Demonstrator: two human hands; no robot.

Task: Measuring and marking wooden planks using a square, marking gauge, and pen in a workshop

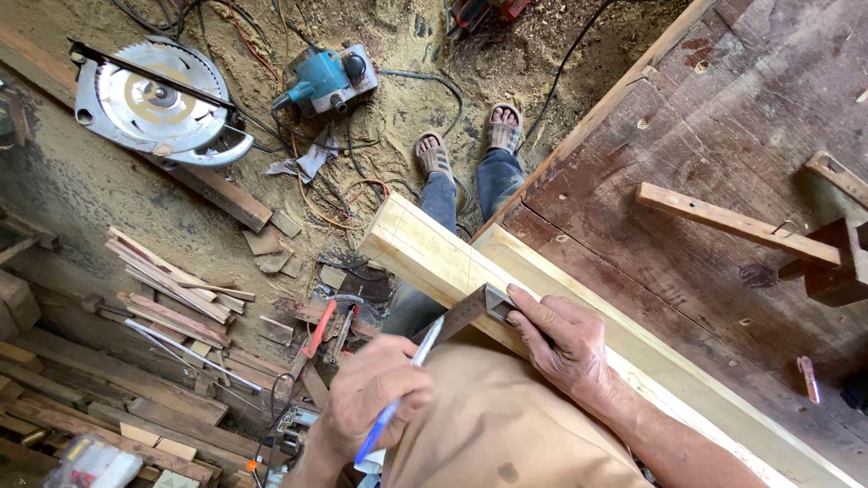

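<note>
My left hand holds a blue pen, its tip pointing up toward a metal try square. My right hand presses the square's stock against the near side of a long pale wooden beam. The beam lies diagonally along the edge of a dark wooden workbench and sticks out past it over the floor. Faint pencil lines show on the beam's top face and end. My tan shirt hides the lower part of the beam's near side.
On the sawdust floor lie a circular saw, a blue electric planer, cables and a pile of wood offcuts. My sandalled feet stand by the bench. A wooden batten and block rest on the bench.
</note>
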